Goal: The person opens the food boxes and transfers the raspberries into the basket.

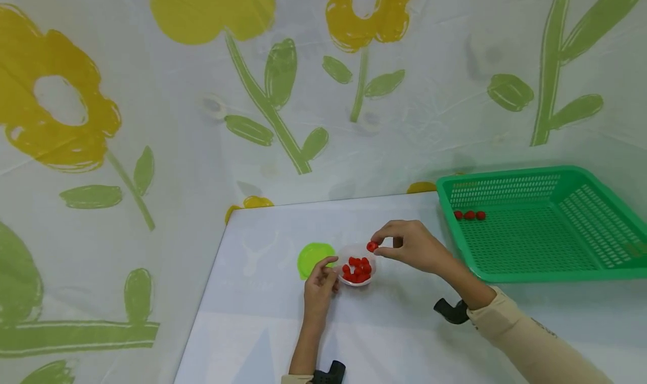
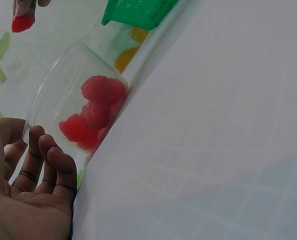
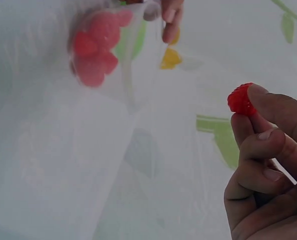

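A clear plastic bowl with several red raspberries in it stands on the white table. My left hand holds the bowl by its left rim, the thumb and fingers about the edge in the left wrist view. Above the bowl's right side, my right hand pinches a single raspberry between thumb and fingertips. That berry is clear of the bowl in the left wrist view.
A bright green round lid lies just left of the bowl, partly behind my left hand. To the right stands a large green plastic basket, with 3 red berries at its left side. A flower-patterned sheet hangs behind the table.
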Motion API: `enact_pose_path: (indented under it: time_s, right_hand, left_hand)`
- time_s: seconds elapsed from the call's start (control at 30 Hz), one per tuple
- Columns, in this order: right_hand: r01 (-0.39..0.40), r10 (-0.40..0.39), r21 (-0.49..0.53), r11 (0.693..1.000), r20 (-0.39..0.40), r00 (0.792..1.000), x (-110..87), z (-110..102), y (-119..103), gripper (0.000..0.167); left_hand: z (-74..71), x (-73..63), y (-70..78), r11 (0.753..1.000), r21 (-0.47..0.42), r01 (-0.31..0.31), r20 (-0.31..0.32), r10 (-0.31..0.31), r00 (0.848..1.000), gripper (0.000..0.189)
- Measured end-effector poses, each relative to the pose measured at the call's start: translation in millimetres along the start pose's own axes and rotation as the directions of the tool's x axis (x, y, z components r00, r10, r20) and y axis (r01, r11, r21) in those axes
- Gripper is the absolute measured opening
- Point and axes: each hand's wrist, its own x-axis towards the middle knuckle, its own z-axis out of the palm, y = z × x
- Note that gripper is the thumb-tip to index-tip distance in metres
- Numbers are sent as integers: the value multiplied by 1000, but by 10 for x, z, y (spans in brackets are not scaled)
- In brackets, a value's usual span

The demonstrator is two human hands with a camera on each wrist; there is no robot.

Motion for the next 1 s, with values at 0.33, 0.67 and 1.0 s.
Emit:
enact_pose_path:
  time_s: [0.33, 0.67, 1.0]
  right_hand:
    - [73, -73, -1, 997, -115, 991, -127, -447, 112, 17]
    - [-136, 133, -2, 991, -189, 973, -296, -983, 195, 15]
    - [-317, 318, 41, 947, -216, 923, -417, -1387, 331, 28]
  left_hand:
    - [-15, 22, -68, 999, -14, -39, 0, 39, 999, 27]
    - [-19, 20, -73, 999, -11, -33, 4, 33, 999, 27]
    - [-17, 8, -69, 1000, -24, -11, 7, 11, 1000, 28]
